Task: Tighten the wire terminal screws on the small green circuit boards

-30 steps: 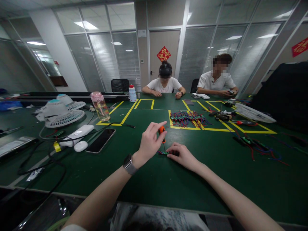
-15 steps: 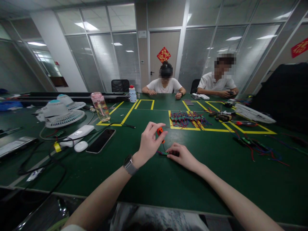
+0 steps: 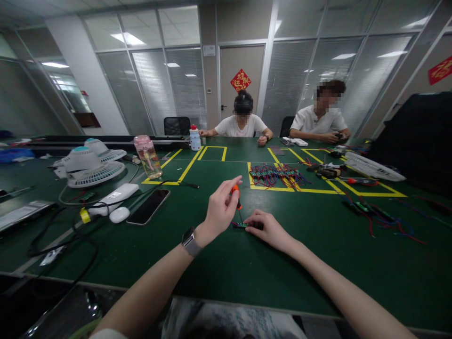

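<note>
An orange-handled screwdriver (image 3: 239,205) stands nearly upright, its tip down on a small green circuit board (image 3: 240,225) that lies on the green table. My left hand (image 3: 221,203), with a watch at the wrist, is closed on the upper part of the handle between thumb and fingers, which partly hide it. From the right, my right hand (image 3: 265,228) pinches the board's right end against the tabletop. Beyond my hands lies a cluster of wired circuit boards (image 3: 277,175) with red and blue leads, inside yellow tape lines.
To the left lie a phone (image 3: 148,207), a white earbud case (image 3: 119,215), a white fan (image 3: 93,172) and black cables. A pink-lided bottle (image 3: 148,157) stands behind them. More wired boards (image 3: 370,210) and a keyboard (image 3: 373,166) are at right. Two people sit across the table.
My left thumb and fingers have come together around the screwdriver handle, from wider apart. My right hand keeps its place. The person opposite has stretched an arm toward the blue bottle.
</note>
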`<state>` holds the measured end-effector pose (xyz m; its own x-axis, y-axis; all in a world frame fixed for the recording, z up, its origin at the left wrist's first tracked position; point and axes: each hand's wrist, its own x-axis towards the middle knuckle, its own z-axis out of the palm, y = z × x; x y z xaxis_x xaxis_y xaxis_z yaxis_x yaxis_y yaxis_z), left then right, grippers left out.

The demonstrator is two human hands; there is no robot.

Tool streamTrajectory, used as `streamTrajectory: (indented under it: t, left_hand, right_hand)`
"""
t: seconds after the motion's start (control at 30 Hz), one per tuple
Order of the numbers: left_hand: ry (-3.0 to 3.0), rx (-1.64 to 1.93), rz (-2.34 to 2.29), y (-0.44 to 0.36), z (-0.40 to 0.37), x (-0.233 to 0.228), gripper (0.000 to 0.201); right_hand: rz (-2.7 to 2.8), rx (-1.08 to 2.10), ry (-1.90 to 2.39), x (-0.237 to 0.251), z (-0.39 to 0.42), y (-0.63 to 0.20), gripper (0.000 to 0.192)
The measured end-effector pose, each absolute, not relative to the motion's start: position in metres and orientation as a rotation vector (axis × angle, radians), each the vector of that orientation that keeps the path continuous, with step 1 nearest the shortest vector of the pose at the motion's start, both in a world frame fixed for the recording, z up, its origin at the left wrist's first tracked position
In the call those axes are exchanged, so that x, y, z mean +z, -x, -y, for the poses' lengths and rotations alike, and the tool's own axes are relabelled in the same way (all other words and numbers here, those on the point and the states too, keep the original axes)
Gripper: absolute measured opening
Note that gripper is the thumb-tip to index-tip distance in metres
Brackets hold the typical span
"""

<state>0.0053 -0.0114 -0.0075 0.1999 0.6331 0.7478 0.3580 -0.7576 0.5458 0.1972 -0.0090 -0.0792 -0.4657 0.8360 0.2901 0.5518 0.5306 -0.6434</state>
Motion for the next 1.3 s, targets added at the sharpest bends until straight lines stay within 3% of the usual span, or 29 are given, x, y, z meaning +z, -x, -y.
streamTrajectory:
  t: [0.17,0.33,0.5,0.73,0.87,1.07,1.2,1.3]
  left_hand:
    - [-2.23,1.633,-1.011,-0.0067,0.0119,-0.008,0.021]
    - [-2.198,1.582,-1.031,-0.0064,0.0111,-0.0095,0.033]
    - [-2.227,1.676,-1.116,-0.0043,0.0092,-0.0069,0.02]
    - [-2.194,1.569,-0.976,-0.0055,0.0098,-0.0081,0.034]
    - [-2.206,1.65,-1.007,-0.0063,0.0099,-0.0101,0.024]
    - [-2.227,1.586,-0.978,-0.0056,0.0118,-0.008,0.035]
    - [-2.21,1.657,-0.989,-0.0054,0.0104,-0.0078,0.024]
    - [-2.208,1.61,-0.994,-0.0053,0.0108,-0.0075,0.028]
  right_hand:
    - [2.187,0.622,1.12,-0.078,0.01,-0.1969,0.011]
    - [2.183,0.628,1.121,-0.0787,0.0098,-0.1969,0.011]
    - [2.185,0.62,1.121,-0.0802,0.0088,-0.1972,0.011]
    - [2.192,0.635,1.127,-0.077,0.01,-0.1973,0.011]
    - [2.195,0.612,1.123,-0.0769,0.0102,-0.197,0.011]
    - [2.192,0.63,1.119,-0.0778,0.0096,-0.197,0.011]
    - [2.187,0.628,1.131,-0.076,0.0109,-0.1963,0.01]
    - [2.189,0.624,1.134,-0.0756,0.0114,-0.1962,0.011]
